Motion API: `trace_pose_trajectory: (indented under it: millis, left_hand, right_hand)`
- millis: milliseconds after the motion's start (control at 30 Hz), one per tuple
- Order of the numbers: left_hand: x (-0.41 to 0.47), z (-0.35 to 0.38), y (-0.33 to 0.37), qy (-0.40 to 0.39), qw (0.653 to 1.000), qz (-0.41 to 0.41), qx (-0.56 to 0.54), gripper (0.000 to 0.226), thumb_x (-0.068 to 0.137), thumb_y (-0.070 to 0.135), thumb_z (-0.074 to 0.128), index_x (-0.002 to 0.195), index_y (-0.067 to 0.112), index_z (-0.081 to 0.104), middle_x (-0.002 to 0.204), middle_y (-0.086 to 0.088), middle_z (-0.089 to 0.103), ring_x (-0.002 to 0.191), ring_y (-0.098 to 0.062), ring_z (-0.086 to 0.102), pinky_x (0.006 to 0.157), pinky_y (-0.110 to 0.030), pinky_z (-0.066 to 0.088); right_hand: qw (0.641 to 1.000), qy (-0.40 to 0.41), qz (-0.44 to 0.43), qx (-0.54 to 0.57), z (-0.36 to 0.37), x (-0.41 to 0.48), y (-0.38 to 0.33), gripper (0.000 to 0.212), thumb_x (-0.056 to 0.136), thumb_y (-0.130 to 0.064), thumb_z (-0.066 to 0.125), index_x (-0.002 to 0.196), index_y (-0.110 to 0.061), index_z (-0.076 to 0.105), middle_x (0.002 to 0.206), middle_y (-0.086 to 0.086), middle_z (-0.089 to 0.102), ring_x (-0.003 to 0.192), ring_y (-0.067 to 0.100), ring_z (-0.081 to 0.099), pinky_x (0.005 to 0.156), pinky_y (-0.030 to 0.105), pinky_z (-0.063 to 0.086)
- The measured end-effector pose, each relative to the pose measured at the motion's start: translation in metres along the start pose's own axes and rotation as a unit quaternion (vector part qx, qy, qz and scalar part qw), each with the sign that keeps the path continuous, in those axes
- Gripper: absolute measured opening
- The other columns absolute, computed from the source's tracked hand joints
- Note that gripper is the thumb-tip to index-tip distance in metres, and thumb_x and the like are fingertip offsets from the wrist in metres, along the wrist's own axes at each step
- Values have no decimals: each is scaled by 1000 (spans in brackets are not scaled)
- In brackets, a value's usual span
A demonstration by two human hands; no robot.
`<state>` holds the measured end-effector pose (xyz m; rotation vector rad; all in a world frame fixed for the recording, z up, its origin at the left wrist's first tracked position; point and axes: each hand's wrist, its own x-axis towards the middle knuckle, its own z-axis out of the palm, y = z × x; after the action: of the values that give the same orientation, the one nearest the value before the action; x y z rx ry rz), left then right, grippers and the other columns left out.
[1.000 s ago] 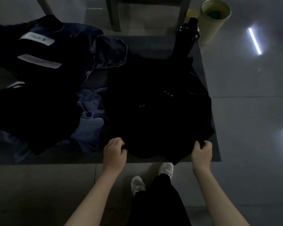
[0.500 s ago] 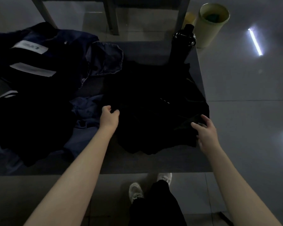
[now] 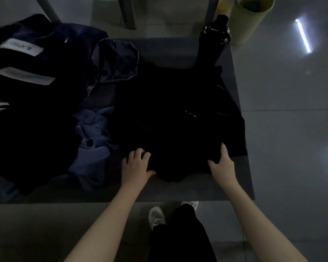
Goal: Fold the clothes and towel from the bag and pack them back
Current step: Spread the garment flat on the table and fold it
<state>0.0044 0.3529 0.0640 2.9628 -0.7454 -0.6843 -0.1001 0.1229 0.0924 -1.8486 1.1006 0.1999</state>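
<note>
A black garment [image 3: 178, 120] lies spread over the right half of the grey table [image 3: 240, 178], its near edge bunched into a fold. My left hand [image 3: 135, 166] grips that fold at its left end, fingers curled on top and thumb tucked beneath. At the right end my right hand [image 3: 222, 163] holds the fold, with one finger stretched along the cloth and the others hidden in it. A light blue garment [image 3: 95, 148] lies crumpled to the left of my left hand. A dark navy piece with white labels [image 3: 27, 63] covers the far left.
A black bottle [image 3: 214, 40] stands at the table's far right corner, touching the black garment. A pale green bin [image 3: 252, 17] stands on the floor behind it. A grey-blue cloth [image 3: 117, 59] lies at the back centre. My legs and shoes [image 3: 156, 216] are below the near edge.
My hands lifted the black garment's near hem off the table edge, carried it forward, then came back to the new near fold. The garment lies shorter on the table.
</note>
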Motion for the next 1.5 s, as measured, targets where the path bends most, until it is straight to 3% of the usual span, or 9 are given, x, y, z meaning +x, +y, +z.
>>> trace_pose_trajectory:
  millis: [167,400,533,633,833,967,1300,1400,1500]
  left_hand:
    - [6,-3,0,60,998,17,16,27,64,18,84,82,13,64,84,-6,58,79,-28,57,64,-39,46]
    - [-19,-24,-1,101,990,47,-83,20,78,4,73,79,8,53,63,-7,57,58,-26,57,55,-34,44]
    - [-33,-44,-6,37,989,-1,-144,14,100,13,36,112,11,44,73,-2,52,62,-16,51,48,-23,28]
    - [-42,-60,-9,-13,986,3,-169,19,101,26,35,110,12,45,82,-6,61,73,-24,61,58,-35,46]
    - [-65,-84,-16,-240,969,42,-42,43,83,46,65,110,13,57,106,-4,61,95,-23,59,75,-33,50]
    - [-82,-83,-21,-209,974,68,56,28,90,20,55,117,14,58,119,-6,52,106,-27,53,86,-37,47]
    - [-115,-92,-23,-136,903,-110,-391,2,96,17,48,95,16,47,86,-7,59,77,-20,54,68,-33,42]
    - [-118,-100,-25,-176,931,-55,-315,48,80,52,67,112,21,51,101,2,63,93,-17,61,72,-28,47]
    - [-124,-109,-23,-160,982,15,-97,44,78,44,70,108,21,48,96,1,62,89,-22,63,69,-32,51]
  right_hand:
    - [991,32,30,124,-17,1,2,67,92,-10,56,149,-19,23,146,2,37,135,21,34,105,29,33]
    - [975,139,-19,170,-49,-20,3,32,92,-12,58,124,-15,55,112,-2,55,104,12,51,82,20,39]
    - [966,150,-48,204,-61,-36,0,17,93,-9,55,102,-19,64,100,3,65,97,16,61,70,7,48]
    - [972,132,-61,185,-70,-50,-5,18,91,-5,57,95,-20,67,92,-3,66,97,18,62,73,10,47]
    - [993,-18,-65,-98,-84,-75,-11,68,76,13,58,139,-3,38,116,6,42,103,19,45,84,25,36]
    - [970,10,-105,-219,-84,-90,0,58,80,19,42,134,1,41,112,16,43,94,33,50,75,32,42]
    - [955,57,-113,-268,-102,-120,20,20,76,3,60,92,1,71,110,14,63,104,34,52,82,38,44]
    - [973,22,-56,-224,-106,-124,18,15,80,1,54,78,-6,67,80,15,63,78,33,57,58,30,36]
    - [976,57,-33,-209,-110,-125,19,15,81,-1,53,74,0,67,68,16,61,62,33,55,52,32,38]
